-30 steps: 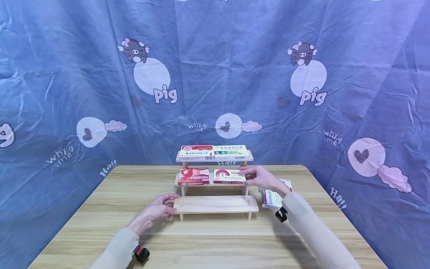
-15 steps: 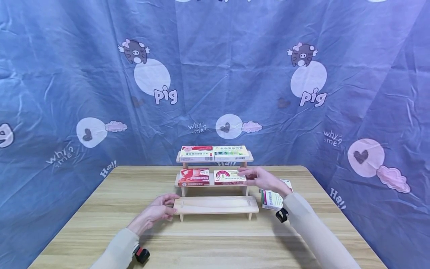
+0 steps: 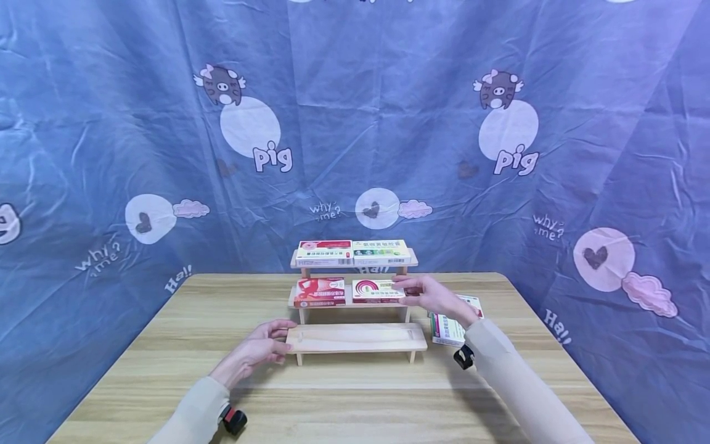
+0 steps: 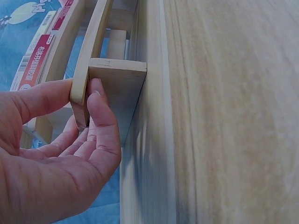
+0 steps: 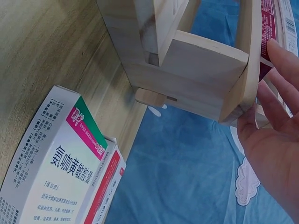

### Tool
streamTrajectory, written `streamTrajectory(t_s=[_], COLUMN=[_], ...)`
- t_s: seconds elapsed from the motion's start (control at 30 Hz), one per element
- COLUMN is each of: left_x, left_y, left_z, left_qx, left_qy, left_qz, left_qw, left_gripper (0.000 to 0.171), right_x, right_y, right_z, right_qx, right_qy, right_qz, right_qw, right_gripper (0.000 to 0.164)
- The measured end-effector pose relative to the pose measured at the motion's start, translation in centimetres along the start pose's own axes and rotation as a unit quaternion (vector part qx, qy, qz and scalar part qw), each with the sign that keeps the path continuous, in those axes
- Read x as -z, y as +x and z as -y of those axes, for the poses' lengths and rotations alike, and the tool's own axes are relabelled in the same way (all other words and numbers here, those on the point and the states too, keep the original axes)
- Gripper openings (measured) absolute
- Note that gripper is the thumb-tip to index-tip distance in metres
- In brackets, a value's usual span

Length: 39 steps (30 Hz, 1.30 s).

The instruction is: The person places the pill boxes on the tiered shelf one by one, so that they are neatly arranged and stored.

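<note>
A three-tier wooden stand [image 3: 355,338] is in the middle of the head view. My left hand [image 3: 256,346] pinches the left end of its lowest board; in the left wrist view the thumb and fingers lie on both faces of that board [image 4: 80,84]. On the middle tier, my right hand [image 3: 429,296] grips the right end of a white medicine box [image 3: 370,290] with a red ring pattern. Its maroon side [image 5: 267,28] shows in the right wrist view. A red medicine box [image 3: 320,292] lies to its left on the same tier.
Two medicine boxes, one red and white [image 3: 324,251] and one white and green [image 3: 380,251], lie on the top tier. Right of the stand, a white box with a green stripe [image 5: 60,158] lies beside another box [image 5: 106,182] on the wooden table [image 3: 333,413]. Blue printed cloth [image 3: 344,135] hangs behind.
My right hand and the white medicine box have shifted very slightly left along the middle tier. The left hand stays on the lowest board.
</note>
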<state>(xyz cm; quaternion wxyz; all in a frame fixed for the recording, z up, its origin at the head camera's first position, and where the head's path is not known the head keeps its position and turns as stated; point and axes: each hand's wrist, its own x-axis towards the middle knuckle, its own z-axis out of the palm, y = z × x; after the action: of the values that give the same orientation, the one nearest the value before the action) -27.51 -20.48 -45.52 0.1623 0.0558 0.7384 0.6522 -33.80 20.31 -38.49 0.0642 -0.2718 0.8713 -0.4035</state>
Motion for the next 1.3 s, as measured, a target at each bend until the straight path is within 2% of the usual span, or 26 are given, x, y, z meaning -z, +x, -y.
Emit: streamTrajectory(t_s=[0.43, 0.73, 1.0, 1.3], left_x=[0.0, 0.1, 0.1, 0.2], left_y=[0.0, 0.0, -0.1, -0.1], left_z=[0.2, 0.4, 0.3, 0.5], left_qx=[-0.006, -0.011, -0.012, -0.005], left_qy=[0.001, -0.003, -0.010, -0.030], left_qz=[0.005, 0.010, 0.011, 0.007], left_qw=[1.0000, 0.9999, 0.9998, 0.9995], left_gripper=[0.065, 0.065, 0.065, 0.070], right_x=[0.2, 0.6, 1.3, 2.1], right_y=[0.1, -0.8, -2.0, -3.7], right_z=[-1.0, -2.0, -2.9, -4.3], right_qx=[0.005, -0.011, -0.029, -0.034], right_qy=[0.004, 0.089, 0.118, 0.141], right_qz=[-0.002, -0.058, -0.096, -0.095], right_qw=[1.000, 0.994, 0.988, 0.985], right_gripper=[0.042, 0.046, 0.038, 0.042])
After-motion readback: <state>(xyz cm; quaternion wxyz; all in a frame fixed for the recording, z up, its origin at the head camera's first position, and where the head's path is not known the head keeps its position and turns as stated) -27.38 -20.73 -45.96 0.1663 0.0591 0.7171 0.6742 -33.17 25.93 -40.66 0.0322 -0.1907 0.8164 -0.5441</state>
